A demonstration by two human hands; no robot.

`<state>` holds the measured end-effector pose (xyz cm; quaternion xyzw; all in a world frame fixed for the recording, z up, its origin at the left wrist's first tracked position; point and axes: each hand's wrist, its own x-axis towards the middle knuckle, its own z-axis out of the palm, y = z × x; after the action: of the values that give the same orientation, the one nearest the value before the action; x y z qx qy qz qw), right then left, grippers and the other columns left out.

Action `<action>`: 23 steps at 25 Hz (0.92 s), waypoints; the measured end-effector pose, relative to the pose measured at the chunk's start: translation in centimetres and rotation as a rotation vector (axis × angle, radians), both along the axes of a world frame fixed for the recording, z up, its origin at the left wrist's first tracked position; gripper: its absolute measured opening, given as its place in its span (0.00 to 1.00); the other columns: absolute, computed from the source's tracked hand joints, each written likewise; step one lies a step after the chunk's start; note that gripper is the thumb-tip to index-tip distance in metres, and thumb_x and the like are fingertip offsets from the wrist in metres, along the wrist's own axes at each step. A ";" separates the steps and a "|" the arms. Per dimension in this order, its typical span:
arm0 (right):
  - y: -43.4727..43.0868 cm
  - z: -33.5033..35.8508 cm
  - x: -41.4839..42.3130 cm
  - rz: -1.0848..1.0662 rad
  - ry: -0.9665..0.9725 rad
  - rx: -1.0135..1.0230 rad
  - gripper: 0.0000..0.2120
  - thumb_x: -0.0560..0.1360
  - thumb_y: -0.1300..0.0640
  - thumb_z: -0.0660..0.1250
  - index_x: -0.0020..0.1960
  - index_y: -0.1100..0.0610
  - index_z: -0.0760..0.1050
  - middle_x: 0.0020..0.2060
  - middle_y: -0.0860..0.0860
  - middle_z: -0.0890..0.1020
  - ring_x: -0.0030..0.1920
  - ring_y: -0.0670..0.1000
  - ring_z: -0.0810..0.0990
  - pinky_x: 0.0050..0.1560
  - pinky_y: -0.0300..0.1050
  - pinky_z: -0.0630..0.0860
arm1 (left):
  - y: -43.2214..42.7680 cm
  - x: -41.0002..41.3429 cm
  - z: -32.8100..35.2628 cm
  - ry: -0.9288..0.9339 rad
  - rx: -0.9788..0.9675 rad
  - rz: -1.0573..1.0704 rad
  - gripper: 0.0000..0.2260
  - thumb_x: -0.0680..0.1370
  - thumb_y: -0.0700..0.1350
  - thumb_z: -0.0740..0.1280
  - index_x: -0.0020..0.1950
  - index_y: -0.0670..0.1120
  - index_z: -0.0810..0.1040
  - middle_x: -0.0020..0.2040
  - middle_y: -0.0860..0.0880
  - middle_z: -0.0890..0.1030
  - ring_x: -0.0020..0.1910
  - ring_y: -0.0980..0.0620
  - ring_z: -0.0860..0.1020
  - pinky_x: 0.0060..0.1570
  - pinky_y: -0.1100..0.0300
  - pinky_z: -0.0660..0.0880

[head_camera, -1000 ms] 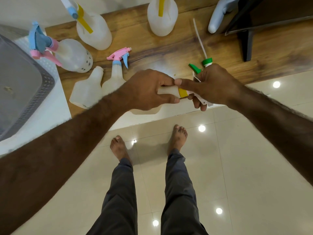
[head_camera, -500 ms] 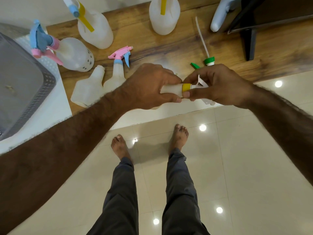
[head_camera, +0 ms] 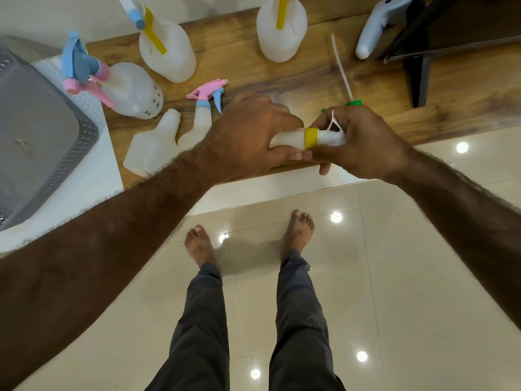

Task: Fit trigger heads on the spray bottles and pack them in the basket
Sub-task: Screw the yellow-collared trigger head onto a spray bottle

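My left hand [head_camera: 248, 136] grips a white spray bottle [head_camera: 287, 139] held sideways over the wooden counter's front edge. My right hand [head_camera: 363, 142] is closed on its white trigger head [head_camera: 334, 134], fingers at the yellow collar [head_camera: 311, 138]. A headless bottle [head_camera: 149, 148] and a bottle with a pink-and-blue head [head_camera: 203, 119] lie left of my hands. The grey basket [head_camera: 42, 136] sits at far left. A green trigger head [head_camera: 353, 103] with a long tube lies behind my right hand.
Three fitted bottles stand at the back: one with a blue-pink head [head_camera: 127, 91], one with yellow-blue [head_camera: 166, 49], one with yellow [head_camera: 282, 26]. A white controller [head_camera: 375, 26] and a dark stand [head_camera: 420, 52] occupy the back right. My bare feet stand on the tiled floor [head_camera: 394, 277] below.
My right hand has turned around the yellow collar and shifted its grip on the trigger head. The bottle stays sideways in my left hand, moved slightly toward the counter.
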<state>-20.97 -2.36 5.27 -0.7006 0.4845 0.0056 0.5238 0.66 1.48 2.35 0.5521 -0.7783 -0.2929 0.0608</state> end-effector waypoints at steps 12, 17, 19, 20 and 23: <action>1.9 1.5 3.2 -0.159 -0.059 0.116 0.23 0.76 0.42 0.71 0.34 0.61 0.81 0.28 0.57 0.84 0.27 0.53 0.84 0.29 0.36 0.76 | 3.2 2.6 3.2 -0.025 -0.108 0.003 0.22 0.79 0.64 0.62 0.65 0.53 0.81 0.55 0.53 0.84 0.56 0.50 0.78 0.63 0.51 0.69; 2.2 5.4 9.0 -0.137 -0.186 0.117 0.17 0.65 0.47 0.80 0.46 0.58 0.83 0.36 0.55 0.87 0.34 0.50 0.87 0.36 0.43 0.85 | 6.2 7.2 4.6 0.010 -0.196 0.212 0.23 0.79 0.62 0.64 0.64 0.48 0.82 0.57 0.49 0.85 0.56 0.47 0.81 0.59 0.48 0.74; 2.8 6.6 12.4 -0.031 -0.162 -0.067 0.11 0.70 0.50 0.79 0.44 0.56 0.83 0.34 0.53 0.87 0.34 0.52 0.87 0.36 0.47 0.84 | 8.1 9.6 5.0 0.036 -0.294 0.324 0.22 0.79 0.60 0.66 0.62 0.45 0.83 0.56 0.47 0.86 0.55 0.46 0.82 0.57 0.49 0.77; 3.4 7.0 14.4 0.010 -0.147 -0.119 0.10 0.71 0.50 0.79 0.45 0.55 0.83 0.34 0.51 0.87 0.32 0.50 0.87 0.34 0.46 0.83 | 9.3 10.9 5.2 0.044 -0.350 0.390 0.21 0.78 0.59 0.68 0.61 0.44 0.84 0.56 0.46 0.86 0.54 0.46 0.83 0.56 0.51 0.78; 5.6 8.0 21.0 0.049 -0.140 -0.137 0.13 0.71 0.47 0.77 0.49 0.55 0.84 0.35 0.47 0.87 0.30 0.42 0.86 0.30 0.33 0.80 | 13.3 15.0 5.3 0.093 -0.444 0.591 0.19 0.78 0.55 0.70 0.61 0.42 0.84 0.56 0.46 0.87 0.54 0.46 0.83 0.57 0.52 0.78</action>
<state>0.00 3.20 13.28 -0.7451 0.4288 -0.0635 0.5068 15.68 14.77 7.66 0.7126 -0.6261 -0.1112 0.2964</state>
